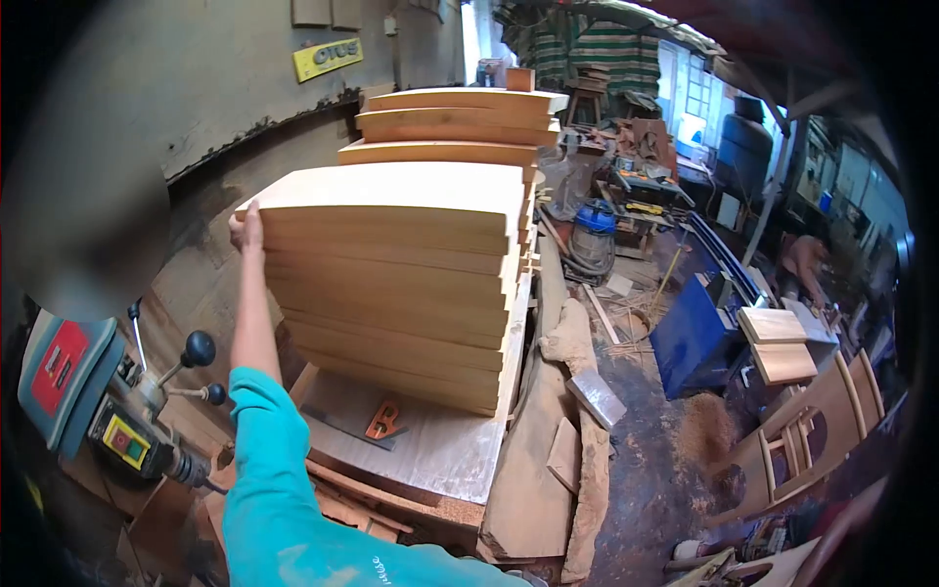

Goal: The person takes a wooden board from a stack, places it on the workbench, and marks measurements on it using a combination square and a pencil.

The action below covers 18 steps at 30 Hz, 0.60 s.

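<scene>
My left hand (248, 231), at the end of a teal sleeve, grips the left end of the top wooden board (391, 188). Its thumb lies along the near face, and the other fingers are partly hidden behind the end. Beneath that board are several more pale boards (391, 303), stacked on edge-aligned layers with slightly stepped right ends. The stack rests on a worktable (460, 460). In front of it lie an orange-handled tool (382, 419) and a dark flat metal strip (342, 428). My right hand is out of view.
A drill press (147, 411) stands close on the left. More stacked boards (450, 122) rise behind. To the right are a rough timber slab (533, 489), a blue vacuum (594, 230), a blue machine (696, 333) and curved wooden frames (802, 440). Another person (804, 266) bends at far right.
</scene>
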Motion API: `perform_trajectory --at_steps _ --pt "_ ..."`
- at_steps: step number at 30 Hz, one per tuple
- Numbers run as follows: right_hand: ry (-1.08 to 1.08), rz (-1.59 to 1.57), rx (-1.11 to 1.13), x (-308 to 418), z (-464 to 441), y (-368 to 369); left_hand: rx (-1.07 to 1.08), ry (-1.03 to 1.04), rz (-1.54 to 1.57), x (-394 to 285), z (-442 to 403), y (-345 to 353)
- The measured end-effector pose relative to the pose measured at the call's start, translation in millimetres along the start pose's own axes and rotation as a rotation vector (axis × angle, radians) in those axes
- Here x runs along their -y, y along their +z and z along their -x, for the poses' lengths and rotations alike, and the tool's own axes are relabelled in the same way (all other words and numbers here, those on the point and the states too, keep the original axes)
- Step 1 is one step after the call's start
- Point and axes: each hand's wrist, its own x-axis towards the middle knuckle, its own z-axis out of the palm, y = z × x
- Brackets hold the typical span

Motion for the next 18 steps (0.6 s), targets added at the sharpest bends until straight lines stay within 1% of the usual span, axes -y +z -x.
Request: perform_trajectory --at_steps 1,2,3,4,6,7,8,10,11,13,14,16,17,18 --pt "0.007 -0.009 -0.003 -1.4 2.2 0.3 0.062 0.01 0.067 27.5 -32.8 13.4" --pt "0.01 -0.025 -0.01 -5.0 3.1 -0.5 0.084 -0.003 0.05 37.9 -47.8 16.5" --pt "0.025 -0.044 -0.019 -7.9 3.3 -4.0 0.16 0.011 0.106 44.4 -56.9 15.4" --pt "0.035 -0.063 -0.027 -10.0 3.4 -5.8 0.146 0.012 0.156 38.5 -49.0 10.9" --pt "0.057 -0.094 -0.042 -16.5 8.3 -7.2 0.081 0.01 0.12 30.6 -36.7 3.5" --pt "0.067 -0.112 -0.048 -18.2 9.2 -10.9 -0.023 -0.032 0.042 -1.7 -1.0 -12.4" --pt "0.082 -0.12 -0.056 -21.8 13.7 -10.5 -0.051 0.02 0.021 20.7 -19.6 -6.6" --pt "0.105 -0.141 -0.063 -27.1 21.3 -7.6 -0.26 0.025 0.063 14.5 3.7 -9.5" --pt "0.12 -0.145 -0.066 -31.9 25.5 -4.7 -0.253 0.022 0.055 4.1 22.7 -22.0" --pt "0.146 -0.141 -0.062 -43.2 38.4 8.0 -0.212 -0.055 0.196 -30.9 62.1 -52.6" --pt "0.155 -0.138 -0.06 -50.5 44.4 17.3 -0.211 -0.057 0.189 -40.2 75.2 -59.1" --pt "0.18 -0.133 -0.053 -62.9 62.0 33.3 -0.122 -0.201 0.803 -63.9 106.1 -64.2" --pt "0.184 -0.127 -0.048 -66.5 70.7 41.7 -0.066 -0.353 0.902 -84.4 123.4 -64.8" --pt "0.187 -0.122 -0.065 -75.1 78.0 49.9 -0.041 -0.364 0.898 -90.3 134.5 -60.8"
